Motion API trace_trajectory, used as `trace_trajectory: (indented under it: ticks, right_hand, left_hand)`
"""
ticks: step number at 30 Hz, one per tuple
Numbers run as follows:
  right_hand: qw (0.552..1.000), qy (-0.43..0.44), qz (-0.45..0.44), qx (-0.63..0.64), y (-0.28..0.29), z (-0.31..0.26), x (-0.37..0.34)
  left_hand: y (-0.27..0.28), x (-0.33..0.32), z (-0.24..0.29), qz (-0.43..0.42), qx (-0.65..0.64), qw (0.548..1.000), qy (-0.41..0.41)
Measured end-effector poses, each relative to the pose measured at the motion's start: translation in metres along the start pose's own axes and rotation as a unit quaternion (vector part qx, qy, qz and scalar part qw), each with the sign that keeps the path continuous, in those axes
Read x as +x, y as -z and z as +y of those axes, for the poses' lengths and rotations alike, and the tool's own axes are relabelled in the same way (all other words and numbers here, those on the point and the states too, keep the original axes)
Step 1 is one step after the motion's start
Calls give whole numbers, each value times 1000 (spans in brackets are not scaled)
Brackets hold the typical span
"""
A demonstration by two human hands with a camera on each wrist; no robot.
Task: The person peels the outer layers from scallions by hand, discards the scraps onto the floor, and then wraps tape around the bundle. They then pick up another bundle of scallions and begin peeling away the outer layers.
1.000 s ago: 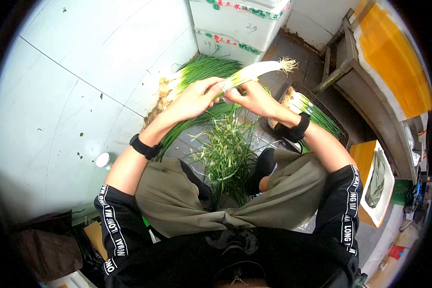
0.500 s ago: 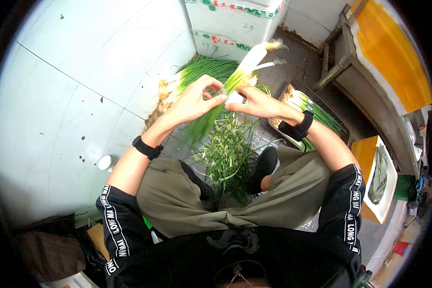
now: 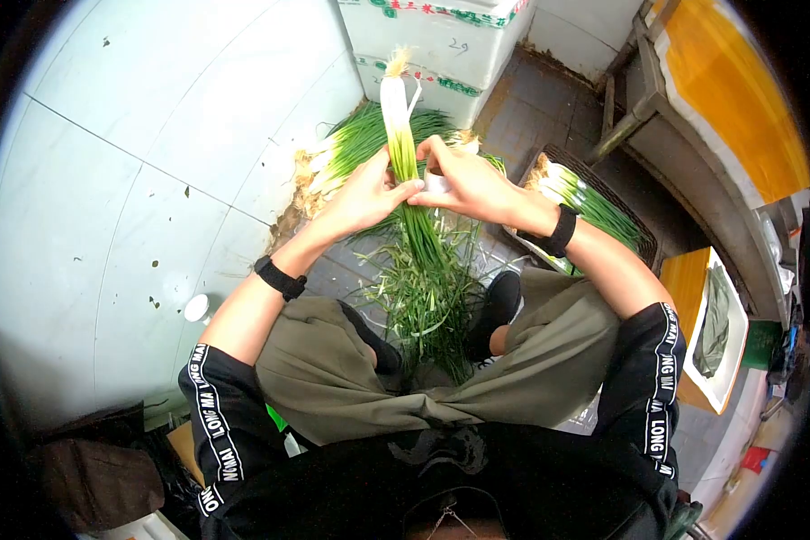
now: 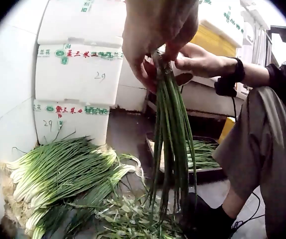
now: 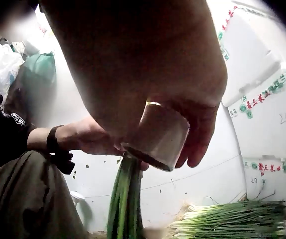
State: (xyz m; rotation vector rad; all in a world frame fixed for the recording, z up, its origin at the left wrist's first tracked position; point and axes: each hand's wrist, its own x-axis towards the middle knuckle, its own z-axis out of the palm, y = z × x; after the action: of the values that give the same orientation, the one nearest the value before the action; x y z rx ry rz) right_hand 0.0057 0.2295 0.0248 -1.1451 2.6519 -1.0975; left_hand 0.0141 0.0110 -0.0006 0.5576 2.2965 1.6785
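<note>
White at the root end and green along the leaves, a bunch of spring onions [image 3: 403, 148] stands nearly upright between the two hands, roots uppermost, toward the white foam boxes [image 3: 400, 31] in the head view. One second earlier the bunch lay tilted, its roots pointing to the right of the frame; half a second earlier it leaned less steeply, its leaves blurred. It has now swung round so that the roots point away from the person and the leaves hang over the heap of leaf scraps [image 3: 427, 301]. Left hand [image 3: 366, 193]: fingers curled round the bunch partway along its length, thumb toward the right thumb. Right hand [image 3: 479, 186]: holding a pale roll [image 5: 160, 137], its thumb close against the bunch. The left wrist view shows a shiny patch at the grip; whether this is film or tape cannot be told. Interpretation: the turn probably presents another side of the stalks to the roll, so the work seems to have reached the winding of the bunch, with both hands needed there. Further spring onions lie apart from it: a large pile [image 3: 346, 144] beside the tiled wall [image 3: 135, 180], and a smaller lot [image 3: 594, 211] in a dark basket [image 3: 628, 209].
</note>
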Motion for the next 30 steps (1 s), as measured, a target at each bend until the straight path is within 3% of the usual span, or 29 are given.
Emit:
trace_trajectory:
  ticks: [4,7,9,14,17,19,21,22,30]
  right_hand:
    - [996,36,18,-78,1,2,-1]
    - [992,-8,-50,-119,1,5,2]
    - [998,53,-18,-8,-7,19,2]
    - [994,44,-47,86,-6,24,3]
    - [993,21,-76,91,-8,28,5]
    - [994,13,-85,68,-15,31,6]
    - [994,-16,-94,-53,-23,30,7]
    - [994,-17,-93,-53,-23,26,7]
    - [993,-57,-79,62,-23,29,14]
  left_hand:
    - [-1,-2,8,13,31,999,-10]
    - [2,3,4,-14,53,998,3]
    - [0,2,6,-12,36,999,-8]
    - [-4,1,3,-11,-20,999,-27]
    - [-5,4,-7,-47,-90,995,24]
    - [-5,7,-11,-33,84,996,17]
    - [-9,4,3,-17,126,991,33]
    - [-11,2,13,0,168,985,49]
    - [-7,0,13,65,179,982,3]
